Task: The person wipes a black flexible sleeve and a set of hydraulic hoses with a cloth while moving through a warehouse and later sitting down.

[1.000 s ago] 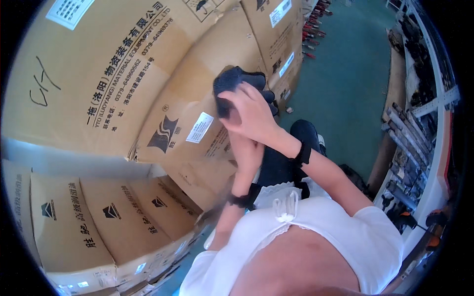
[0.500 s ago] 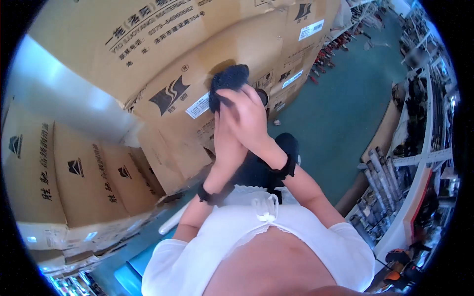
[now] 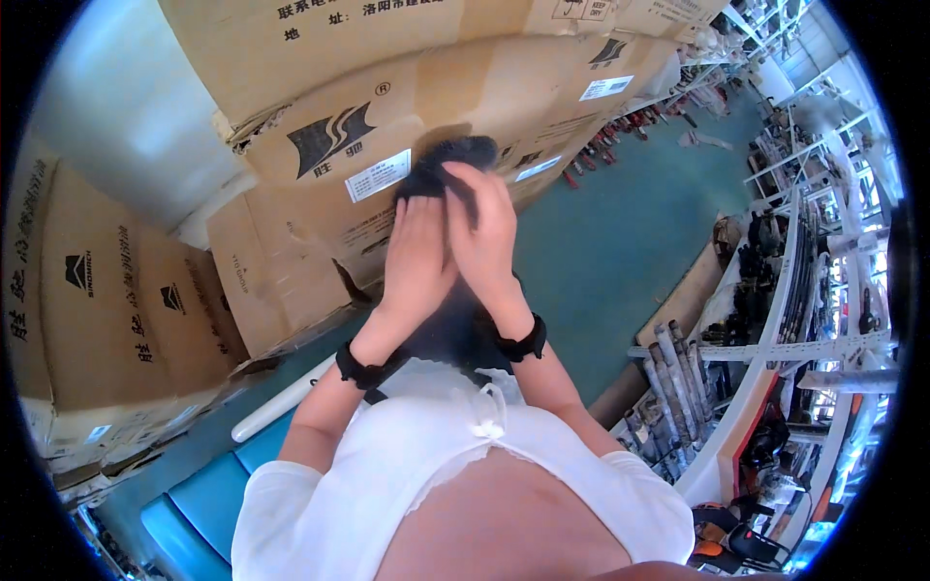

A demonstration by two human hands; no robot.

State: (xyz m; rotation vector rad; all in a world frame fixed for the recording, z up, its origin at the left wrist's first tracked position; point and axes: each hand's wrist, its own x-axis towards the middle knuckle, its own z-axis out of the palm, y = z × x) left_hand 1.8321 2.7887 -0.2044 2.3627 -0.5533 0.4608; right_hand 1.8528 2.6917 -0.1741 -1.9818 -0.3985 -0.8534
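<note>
A dark, fuzzy black cloth-like bundle [image 3: 448, 160] is between my two hands, in front of the large cardboard box [image 3: 291, 189]. My left hand [image 3: 418, 257] presses its straight, close-set fingers against the lower left of the bundle. Bent around its right side are the fingers and thumb of my right hand [image 3: 487, 228]. Both hands are close together, with the wrists in black bands. Where the bundle meets the palms is hidden, and I cannot tell its exact kind.
Cardboard boxes stack up ahead and at the left [image 3: 145, 320]. A blue padded seat [image 3: 223, 494] stands at lower left beside a white tube [image 3: 281, 399]. Green floor [image 3: 601, 261] runs along the right, past metal shelving [image 3: 804, 353] and upright grey tubes [image 3: 673, 378].
The view has shifted, showing more of the shelving and the blue seat. My left hand, formerly partly behind the right, now lies beside it with its fingers straighter on the black bundle.
</note>
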